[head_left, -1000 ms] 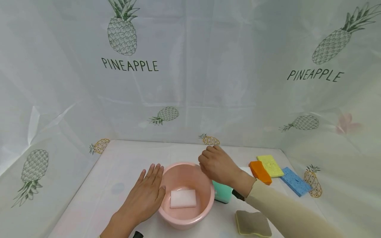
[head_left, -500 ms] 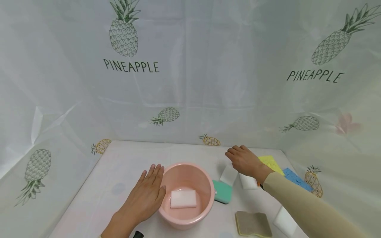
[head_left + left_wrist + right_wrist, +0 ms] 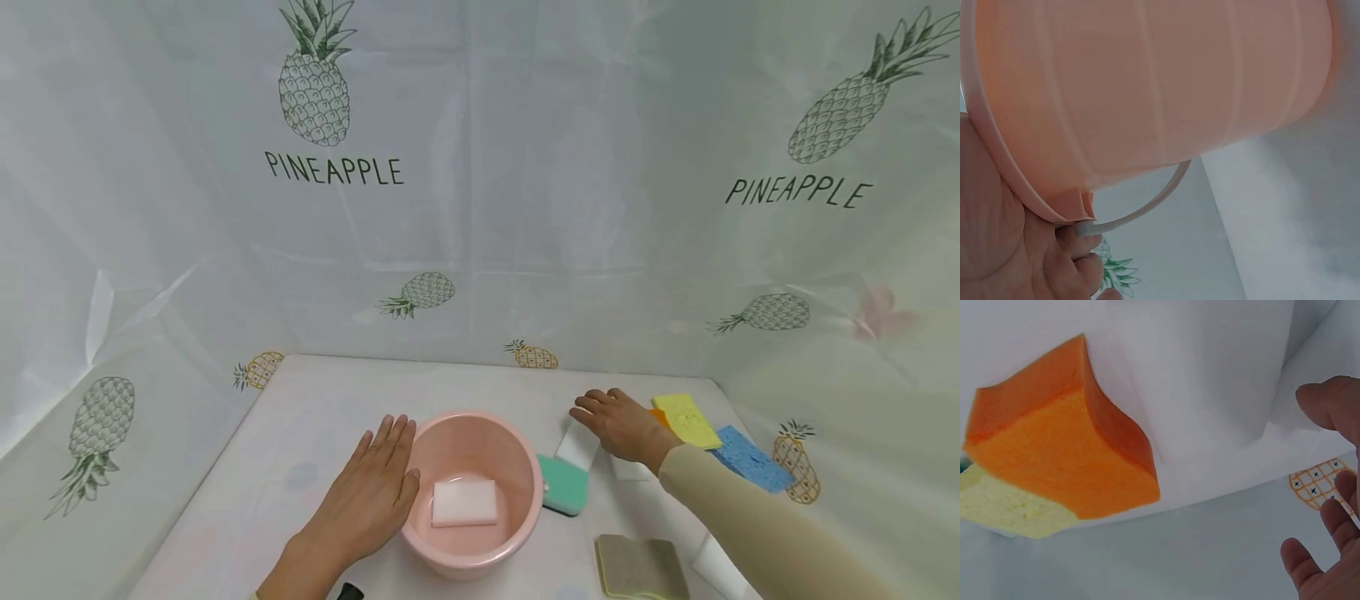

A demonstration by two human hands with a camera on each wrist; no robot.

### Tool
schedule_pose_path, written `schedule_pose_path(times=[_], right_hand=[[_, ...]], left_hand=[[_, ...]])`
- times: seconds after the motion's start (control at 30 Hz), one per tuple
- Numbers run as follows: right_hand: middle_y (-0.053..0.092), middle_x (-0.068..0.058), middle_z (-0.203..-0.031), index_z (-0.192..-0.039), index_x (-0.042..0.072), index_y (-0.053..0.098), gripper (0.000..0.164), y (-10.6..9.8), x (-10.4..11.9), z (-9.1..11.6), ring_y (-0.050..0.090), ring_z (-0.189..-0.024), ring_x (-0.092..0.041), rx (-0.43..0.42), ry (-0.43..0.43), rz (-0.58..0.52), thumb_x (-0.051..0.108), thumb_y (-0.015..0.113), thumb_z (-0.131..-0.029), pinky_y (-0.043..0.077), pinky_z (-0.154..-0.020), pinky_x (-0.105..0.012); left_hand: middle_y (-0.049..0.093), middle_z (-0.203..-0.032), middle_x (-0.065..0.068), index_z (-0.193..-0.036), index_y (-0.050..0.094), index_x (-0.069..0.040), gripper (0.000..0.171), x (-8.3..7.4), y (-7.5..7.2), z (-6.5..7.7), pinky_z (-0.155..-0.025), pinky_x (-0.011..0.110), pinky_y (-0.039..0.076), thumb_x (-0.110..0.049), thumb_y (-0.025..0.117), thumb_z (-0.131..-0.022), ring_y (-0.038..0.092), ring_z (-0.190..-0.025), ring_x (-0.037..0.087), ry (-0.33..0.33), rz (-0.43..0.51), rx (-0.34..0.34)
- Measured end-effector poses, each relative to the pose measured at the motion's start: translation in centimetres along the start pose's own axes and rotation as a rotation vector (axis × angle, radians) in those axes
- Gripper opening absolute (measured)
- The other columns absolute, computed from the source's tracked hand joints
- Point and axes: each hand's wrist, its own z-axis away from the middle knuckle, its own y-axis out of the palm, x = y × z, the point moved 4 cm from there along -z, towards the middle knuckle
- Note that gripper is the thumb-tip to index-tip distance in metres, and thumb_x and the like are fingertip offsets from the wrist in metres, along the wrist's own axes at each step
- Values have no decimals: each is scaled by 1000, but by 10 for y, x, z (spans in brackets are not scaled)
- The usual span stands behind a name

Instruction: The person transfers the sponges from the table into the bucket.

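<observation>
A pink bucket stands on the table with a white sponge lying flat at its bottom. My left hand rests against the left side of the rim, its fingers straight. In the left wrist view, the palm touches the rim beside the grey bail handle. Right of the bucket, my right hand reaches over two white sponges, partly covering them. The right wrist view shows its thumb and fingers apart, with the thumb near a white sponge. Nothing is visible in its grip.
A green sponge lies against the bucket's right side. An orange sponge, a yellow sponge and a blue sponge lie further right. Nearer are a grey-brown sponge and another white block, partly under the sleeve.
My right hand has moved from the bucket's right rim rightward over the white sponges, then lowered toward them, its fingers spreading. The left hand has stayed at the bucket.
</observation>
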Motion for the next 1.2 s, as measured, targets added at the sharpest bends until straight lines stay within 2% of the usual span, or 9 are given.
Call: schedule_pose_path(times=[0.2,0.53,0.7,0.8,0.97,1.2], right_hand=[[58,-10,-151,-150,25,57,62,7,2,-3,54,-138,-35,62,28,-61,16,81,-93,51,-112,-56],[62,-10,-145,-138,23,64,52,15,1,-2,57,-133,-36,15,39,-92,13,83,-91,54,-107,-55],[65,-12,-138,-134,11,59,61,15,-2,-2,59,-130,-35,-18,65,-128,22,91,-83,54,-106,-54],[65,-14,-134,-132,8,56,67,13,-6,-1,59,-128,-34,-24,114,-164,28,93,-79,54,-107,-54],[64,-14,-128,-129,6,55,66,9,-13,1,59,-123,-34,-48,188,-200,39,89,-82,52,-106,-54],[61,-11,-115,-122,5,56,64,-1,-22,4,56,-109,-32,-137,228,-138,50,82,-84,51,-98,-52]], left_hand=[[32,-170,18,-162,36,2,62,0,1,0,-131,57,22,-31,47,-111,25,-161,35,6,0,-9],[30,-171,18,-163,34,2,63,1,2,-1,-132,57,21,-32,46,-112,22,-162,35,8,9,23],[31,-171,18,-163,34,2,63,2,1,0,-131,57,23,-32,46,-112,24,-161,36,10,0,15],[30,-171,18,-163,33,2,63,2,1,-1,-131,56,22,-32,46,-112,22,-162,35,10,3,21],[29,-172,17,-163,33,2,63,2,0,-1,-132,56,21,-33,46,-112,21,-162,34,14,12,25],[31,-171,17,-162,37,2,62,4,-3,0,-132,56,20,-34,46,-112,23,-162,34,37,-28,0]])
